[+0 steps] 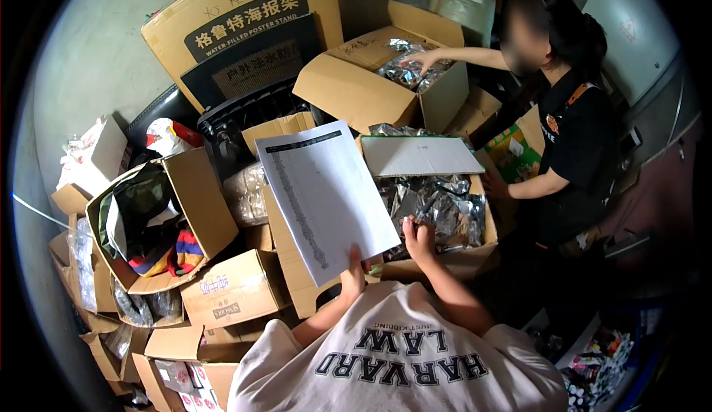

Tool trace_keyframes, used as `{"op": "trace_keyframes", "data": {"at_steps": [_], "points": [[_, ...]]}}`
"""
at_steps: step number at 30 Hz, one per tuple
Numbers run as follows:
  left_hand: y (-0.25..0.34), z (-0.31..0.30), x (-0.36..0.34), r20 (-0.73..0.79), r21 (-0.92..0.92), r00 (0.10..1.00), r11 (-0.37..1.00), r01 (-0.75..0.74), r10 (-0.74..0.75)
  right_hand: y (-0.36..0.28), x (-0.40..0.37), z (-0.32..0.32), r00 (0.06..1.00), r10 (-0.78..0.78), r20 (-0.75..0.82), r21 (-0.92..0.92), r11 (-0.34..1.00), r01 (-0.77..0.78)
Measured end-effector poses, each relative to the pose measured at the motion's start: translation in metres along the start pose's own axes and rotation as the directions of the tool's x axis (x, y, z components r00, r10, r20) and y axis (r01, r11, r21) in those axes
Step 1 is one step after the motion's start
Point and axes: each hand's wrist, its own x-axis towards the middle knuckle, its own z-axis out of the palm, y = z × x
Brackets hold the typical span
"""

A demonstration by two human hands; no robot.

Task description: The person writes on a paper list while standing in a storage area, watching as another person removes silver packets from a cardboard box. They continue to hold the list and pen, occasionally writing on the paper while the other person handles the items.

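At eleven o'clock we read "格鲁特海报架" on a black band across the tall flat brown cardboard carton [170, 37], with "WATER-FILLED POSTER STAND" beneath it. Its dark panel below starts "户外注水". At six o'clock the white cotton T-shirt [393, 371] says "HARVARD LAW", with a small "JUST KIDDING", all upside down to us. At eight o'clock the small brown cardboard box [230, 289] bears blue handwriting we cannot make out. The print on the white printed paper sheet [326, 189] at centre is too fine to read.

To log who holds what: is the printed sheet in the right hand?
No, the left hand holds the printed sheet; the right hand touches silver packets.
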Motion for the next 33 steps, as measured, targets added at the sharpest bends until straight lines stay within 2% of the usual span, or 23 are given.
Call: {"op": "trace_keyframes", "data": {"at_steps": [5,9,33], "points": [[0.0033,-0.002,-0.0002,0.049,0.015,0.999,1.0,0.021,-0.022,0.009,-0.0019,0.0029,1.0,0.006,-0.004,0.038,0.999,-0.006],[0.0028,0.0025,-0.0003,-0.01,-0.011,1.0,1.0,-0.008,0.008,0.0083,-0.0013,0.0035,1.0,0.002,-0.008,0.056,0.998,-0.001],[0.0033,-0.0006,-0.0006,0.018,-0.02,1.0,1.0,0.022,-0.021,0.0063,-0.0014,0.0009,0.999,0.036,0.027,-0.006,0.999,-0.035]]}}
